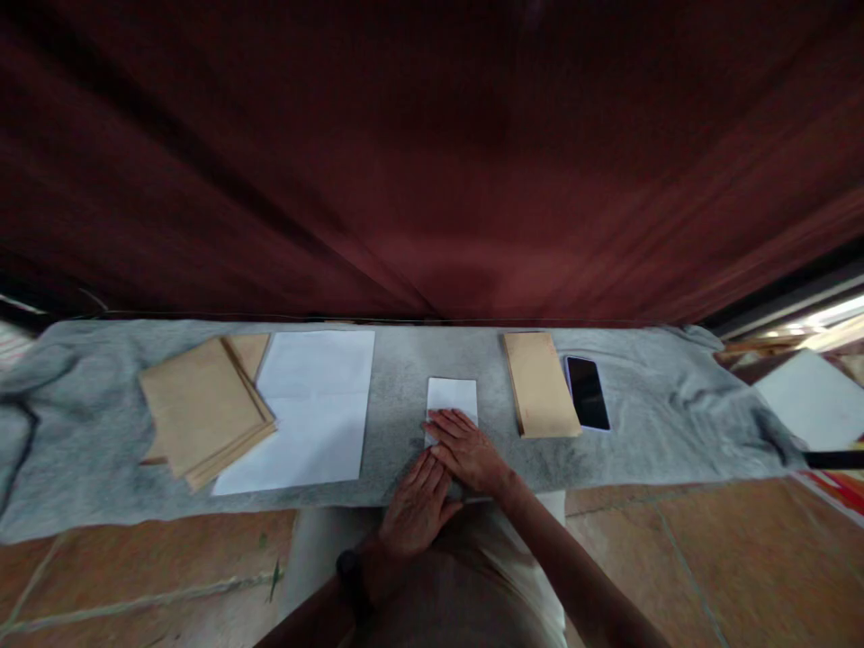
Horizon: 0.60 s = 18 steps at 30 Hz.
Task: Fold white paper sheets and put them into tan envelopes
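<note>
A folded white sheet of paper (pixel 452 396) lies on a grey cloth (pixel 398 360) straight in front of me. My right hand (pixel 465 447) rests flat on the paper's near end, fingers stretched out and pointing left. Just below it, my left hand (pixel 417 506) also lies flat with fingers together, touching the right hand at the cloth's near edge; a dark band is on its wrist. Neither hand grips anything.
To the left lie a stack of white sheets (pixel 307 409) and a pile of brown envelopes (pixel 202 409). Right of the folded paper sit another brown envelope stack (pixel 540 382) and a black phone (pixel 587 391). A dark red curtain (pixel 432 162) hangs behind. Tiled floor lies below.
</note>
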Motion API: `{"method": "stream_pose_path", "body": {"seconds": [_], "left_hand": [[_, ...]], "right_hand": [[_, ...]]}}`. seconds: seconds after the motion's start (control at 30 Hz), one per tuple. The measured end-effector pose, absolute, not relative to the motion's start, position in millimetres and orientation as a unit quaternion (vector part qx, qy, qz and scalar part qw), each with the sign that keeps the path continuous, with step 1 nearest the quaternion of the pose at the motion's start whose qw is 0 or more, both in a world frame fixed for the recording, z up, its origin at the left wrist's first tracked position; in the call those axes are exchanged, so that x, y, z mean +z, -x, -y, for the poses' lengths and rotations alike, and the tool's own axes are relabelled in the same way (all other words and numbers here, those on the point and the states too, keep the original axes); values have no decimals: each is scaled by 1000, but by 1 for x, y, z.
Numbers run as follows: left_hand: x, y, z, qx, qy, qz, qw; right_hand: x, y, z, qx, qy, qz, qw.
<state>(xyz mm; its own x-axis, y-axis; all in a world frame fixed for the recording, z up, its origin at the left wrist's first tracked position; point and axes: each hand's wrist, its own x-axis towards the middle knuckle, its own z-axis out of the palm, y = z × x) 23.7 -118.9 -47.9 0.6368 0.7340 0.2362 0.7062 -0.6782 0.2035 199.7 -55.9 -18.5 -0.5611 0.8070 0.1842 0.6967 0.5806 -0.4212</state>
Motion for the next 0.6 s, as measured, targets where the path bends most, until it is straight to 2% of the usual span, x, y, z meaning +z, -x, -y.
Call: {"method": "stream_pose_path", "body": {"seconds": [0.3,0.6], "left_hand": [[-40,-20,119,141,-916,-374,-35],[-25,-47,111,98,-902,-421,3]], "right_hand": [[-29,-208,-1,58,445,884,133],[-29,-223,-40,48,528,834,154]]}}
